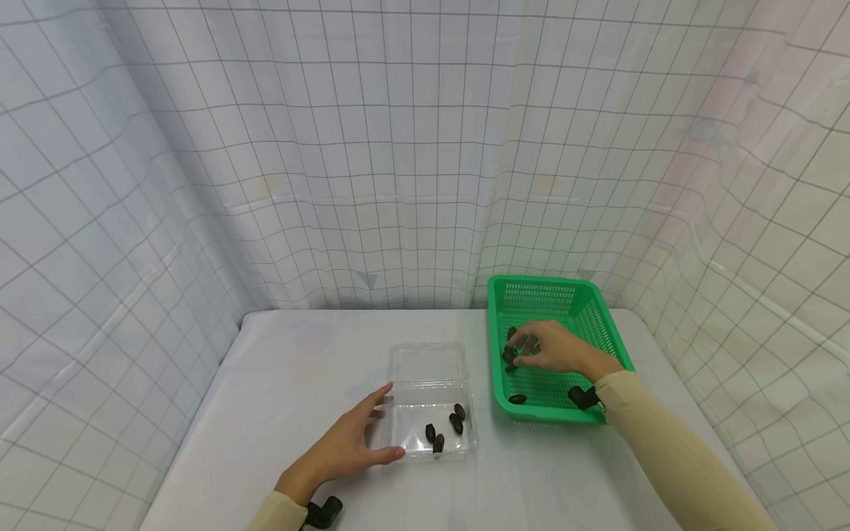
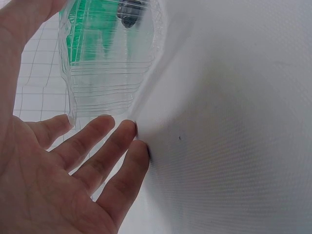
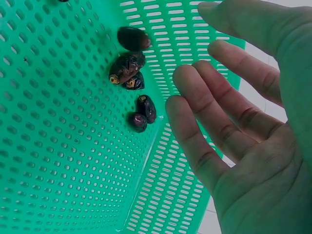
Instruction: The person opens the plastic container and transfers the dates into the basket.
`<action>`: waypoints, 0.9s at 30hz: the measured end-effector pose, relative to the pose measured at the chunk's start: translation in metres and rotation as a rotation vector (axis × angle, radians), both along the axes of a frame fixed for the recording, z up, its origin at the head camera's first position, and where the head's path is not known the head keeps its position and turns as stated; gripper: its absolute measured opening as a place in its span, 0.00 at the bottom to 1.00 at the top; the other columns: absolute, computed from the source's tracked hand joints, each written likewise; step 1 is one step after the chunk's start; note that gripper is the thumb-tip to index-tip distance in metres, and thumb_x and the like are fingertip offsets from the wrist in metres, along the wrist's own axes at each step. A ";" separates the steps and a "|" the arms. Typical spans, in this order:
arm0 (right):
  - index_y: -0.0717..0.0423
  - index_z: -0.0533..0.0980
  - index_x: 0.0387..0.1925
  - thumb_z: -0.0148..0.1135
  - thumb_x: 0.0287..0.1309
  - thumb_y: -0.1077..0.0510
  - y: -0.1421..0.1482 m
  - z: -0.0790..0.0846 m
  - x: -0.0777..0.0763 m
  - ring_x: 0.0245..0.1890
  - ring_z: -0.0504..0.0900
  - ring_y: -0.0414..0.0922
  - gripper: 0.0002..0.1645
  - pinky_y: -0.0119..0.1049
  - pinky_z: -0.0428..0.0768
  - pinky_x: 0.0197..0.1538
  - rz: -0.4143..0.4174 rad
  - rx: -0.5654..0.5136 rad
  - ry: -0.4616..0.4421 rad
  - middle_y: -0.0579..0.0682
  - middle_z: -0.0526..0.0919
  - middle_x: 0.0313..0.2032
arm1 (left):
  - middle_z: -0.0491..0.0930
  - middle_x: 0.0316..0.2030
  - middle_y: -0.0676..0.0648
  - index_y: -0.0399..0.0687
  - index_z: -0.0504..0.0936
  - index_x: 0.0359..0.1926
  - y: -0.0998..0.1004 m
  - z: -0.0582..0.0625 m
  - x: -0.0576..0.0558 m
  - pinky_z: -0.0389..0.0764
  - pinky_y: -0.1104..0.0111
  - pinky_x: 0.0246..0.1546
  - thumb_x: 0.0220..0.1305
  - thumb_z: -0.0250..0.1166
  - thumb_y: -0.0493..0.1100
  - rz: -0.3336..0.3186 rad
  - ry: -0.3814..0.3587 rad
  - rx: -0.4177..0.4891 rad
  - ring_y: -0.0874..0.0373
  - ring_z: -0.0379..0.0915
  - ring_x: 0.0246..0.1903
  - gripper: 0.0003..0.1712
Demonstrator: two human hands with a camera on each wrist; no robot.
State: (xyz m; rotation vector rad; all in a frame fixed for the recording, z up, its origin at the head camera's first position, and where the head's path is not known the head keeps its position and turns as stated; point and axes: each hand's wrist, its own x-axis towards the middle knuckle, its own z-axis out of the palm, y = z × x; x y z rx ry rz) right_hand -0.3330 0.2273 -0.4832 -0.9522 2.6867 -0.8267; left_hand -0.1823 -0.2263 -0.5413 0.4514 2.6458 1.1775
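Note:
My left hand (image 1: 348, 442) rests at the left side of a clear plastic clamshell box (image 1: 412, 420), thumb and fingers spread along its edge. Its lid is folded back, away from me. Several dark brown dates (image 1: 439, 442) lie in the box's right half; one date (image 2: 129, 13) shows through the plastic in the left wrist view. Over a green plastic basket (image 1: 547, 413), my right hand (image 1: 554, 346) reaches down with loosely bent fingers, nothing between them. Several wrinkled dates (image 3: 126, 68) lie along the basket's left wall near those fingertips. Another date (image 1: 517, 399) sits at the basket's near left corner.
The box and basket stand on a white-covered table (image 1: 299, 354), the basket to the right of the box and farther back. White curtains (image 1: 412, 147) with a grid pattern enclose the table at the back and both sides.

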 end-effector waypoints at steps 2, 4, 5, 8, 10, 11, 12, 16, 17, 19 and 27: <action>0.63 0.88 0.64 0.80 0.75 0.57 0.000 0.001 0.000 0.50 0.94 0.50 0.22 0.55 0.96 0.59 0.000 0.002 -0.001 0.63 0.93 0.60 | 0.71 0.87 0.37 0.50 0.56 0.96 0.000 0.000 0.000 0.82 0.33 0.76 0.64 0.88 0.63 0.001 0.000 0.000 0.34 0.79 0.79 0.72; 0.63 0.89 0.64 0.80 0.76 0.58 0.000 0.001 0.001 0.50 0.94 0.49 0.22 0.52 0.96 0.58 -0.001 0.007 0.003 0.63 0.93 0.60 | 0.71 0.87 0.37 0.50 0.56 0.96 0.000 0.001 0.000 0.81 0.32 0.76 0.64 0.88 0.63 0.003 0.000 -0.001 0.34 0.79 0.79 0.72; 0.62 0.89 0.64 0.79 0.76 0.57 0.000 0.002 0.001 0.50 0.94 0.48 0.21 0.50 0.96 0.58 -0.001 0.009 0.005 0.63 0.93 0.60 | 0.71 0.87 0.37 0.50 0.56 0.96 0.000 0.001 0.000 0.81 0.32 0.76 0.64 0.88 0.62 0.003 0.000 -0.001 0.34 0.79 0.78 0.72; 0.62 0.89 0.64 0.79 0.77 0.57 0.000 0.002 0.001 0.51 0.94 0.49 0.21 0.51 0.95 0.58 0.000 0.013 0.015 0.61 0.93 0.59 | 0.71 0.87 0.37 0.50 0.56 0.96 0.001 0.002 0.001 0.81 0.32 0.77 0.64 0.88 0.62 0.005 -0.004 -0.003 0.35 0.79 0.79 0.71; 0.62 0.88 0.65 0.78 0.78 0.56 0.000 0.002 0.002 0.51 0.94 0.50 0.21 0.53 0.95 0.59 0.003 0.013 0.024 0.61 0.94 0.58 | 0.71 0.87 0.37 0.50 0.56 0.96 0.001 0.002 0.001 0.81 0.32 0.77 0.64 0.88 0.62 0.005 -0.008 -0.005 0.34 0.79 0.79 0.72; 0.62 0.88 0.65 0.78 0.78 0.56 0.000 0.002 0.002 0.51 0.94 0.50 0.21 0.54 0.95 0.59 0.004 0.011 0.029 0.61 0.94 0.57 | 0.71 0.87 0.37 0.50 0.56 0.95 0.001 0.002 0.000 0.81 0.32 0.77 0.64 0.88 0.62 0.005 -0.010 -0.007 0.34 0.79 0.79 0.72; 0.62 0.88 0.65 0.78 0.78 0.56 0.000 0.002 0.003 0.51 0.94 0.50 0.21 0.54 0.95 0.59 0.006 0.010 0.036 0.60 0.94 0.56 | 0.71 0.87 0.37 0.50 0.56 0.95 0.000 0.002 0.000 0.81 0.33 0.77 0.64 0.88 0.63 0.005 -0.012 -0.010 0.35 0.79 0.79 0.72; 0.62 0.89 0.64 0.78 0.78 0.53 0.000 0.006 0.009 0.50 0.94 0.51 0.22 0.54 0.95 0.59 0.016 0.001 0.069 0.59 0.94 0.55 | 0.71 0.87 0.38 0.50 0.56 0.95 0.000 0.003 0.000 0.82 0.34 0.77 0.64 0.88 0.64 -0.003 -0.022 -0.012 0.35 0.79 0.79 0.72; 0.61 0.89 0.64 0.78 0.78 0.53 -0.001 0.007 0.011 0.50 0.95 0.51 0.22 0.54 0.95 0.58 0.022 -0.005 0.081 0.59 0.94 0.55 | 0.71 0.87 0.38 0.50 0.56 0.95 0.000 0.003 -0.001 0.82 0.34 0.77 0.64 0.88 0.64 -0.004 -0.024 -0.012 0.35 0.79 0.79 0.72; 0.60 0.89 0.63 0.78 0.78 0.53 -0.004 0.010 0.014 0.51 0.95 0.53 0.21 0.55 0.95 0.59 0.029 -0.019 0.101 0.59 0.95 0.56 | 0.70 0.87 0.38 0.50 0.56 0.95 0.000 0.004 -0.001 0.82 0.34 0.77 0.64 0.88 0.63 -0.006 -0.026 -0.012 0.35 0.79 0.79 0.71; 0.57 0.90 0.62 0.80 0.76 0.55 -0.023 0.022 0.034 0.50 0.94 0.49 0.18 0.51 0.95 0.58 0.048 -0.032 0.158 0.48 0.94 0.51 | 0.71 0.87 0.38 0.50 0.56 0.95 -0.002 0.004 -0.002 0.84 0.36 0.77 0.65 0.88 0.63 -0.015 -0.021 -0.027 0.35 0.79 0.78 0.71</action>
